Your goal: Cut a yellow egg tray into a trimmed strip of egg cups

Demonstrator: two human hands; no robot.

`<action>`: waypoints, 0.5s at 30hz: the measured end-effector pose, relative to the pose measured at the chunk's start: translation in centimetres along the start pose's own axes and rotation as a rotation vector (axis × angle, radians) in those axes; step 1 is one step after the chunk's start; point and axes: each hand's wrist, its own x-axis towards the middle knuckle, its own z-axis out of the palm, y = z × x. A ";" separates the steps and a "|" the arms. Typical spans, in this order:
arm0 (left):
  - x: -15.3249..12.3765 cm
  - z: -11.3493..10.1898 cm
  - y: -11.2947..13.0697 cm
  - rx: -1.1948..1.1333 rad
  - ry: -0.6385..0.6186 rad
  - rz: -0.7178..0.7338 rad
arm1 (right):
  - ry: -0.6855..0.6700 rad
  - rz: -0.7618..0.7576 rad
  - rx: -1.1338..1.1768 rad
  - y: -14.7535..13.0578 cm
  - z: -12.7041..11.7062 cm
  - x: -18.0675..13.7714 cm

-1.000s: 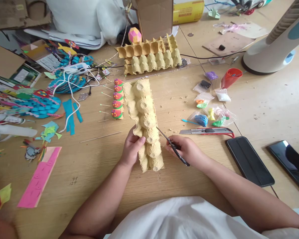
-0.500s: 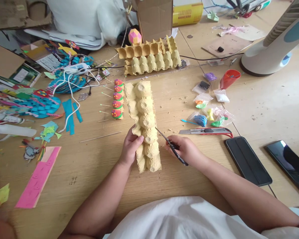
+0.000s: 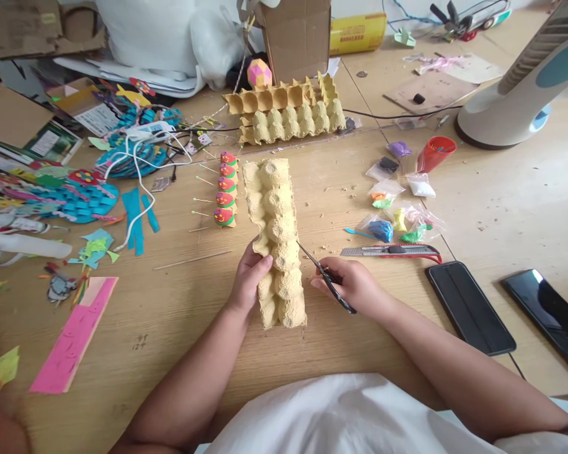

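In my left hand (image 3: 250, 277) is a yellow egg carton (image 3: 284, 230) with two rows of bumps, held upright by its left edge, thumb on the front. My right hand (image 3: 353, 284) is closed round the handles of black-handled scissors (image 3: 330, 284). Their blades point up and left, the tips at the carton's right edge near its middle. Just beyond and left of the carton stands a row of red and green caterpillar-like cups (image 3: 225, 200) with pins beside them.
More egg cartons (image 3: 288, 120) lie at the back. To the right are bagged coloured clay (image 3: 379, 228), a utility knife (image 3: 392, 250), a red cup (image 3: 436, 154), two phones (image 3: 471, 309) and a white fan-like appliance (image 3: 506, 94). Paper crafts (image 3: 82, 202) and a pink strip (image 3: 76, 334) lie left.
The view has shifted slightly, so the table things sit a little to the right and lower at the back. Both hands, the carton and the scissors stay nearly as they were.
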 end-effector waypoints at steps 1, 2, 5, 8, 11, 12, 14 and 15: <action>0.0 0.1 0.0 -0.009 0.000 -0.004 | -0.020 -0.002 0.012 -0.2 -0.2 -0.1; -0.1 0.2 0.1 -0.017 -0.001 -0.007 | -0.044 -0.001 0.031 -0.4 -0.5 -0.2; -0.3 0.6 0.6 -0.043 0.016 -0.034 | -0.097 0.019 0.118 -0.8 -0.9 -0.4; -0.7 1.0 1.2 -0.081 0.025 -0.112 | -0.098 0.056 0.205 -0.9 -0.9 -0.4; -0.8 1.1 1.7 -0.103 0.000 -0.236 | -0.060 0.081 0.267 -0.7 -0.5 -0.4; -0.7 1.0 1.7 -0.104 -0.004 -0.271 | -0.046 0.082 0.273 -0.6 -0.4 -0.4; -0.4 0.8 1.7 -0.108 0.004 -0.313 | -0.028 0.075 0.264 -0.5 -0.3 -0.4; -0.2 0.6 1.7 -0.114 0.012 -0.326 | -0.025 0.067 0.251 -0.5 -0.4 -0.4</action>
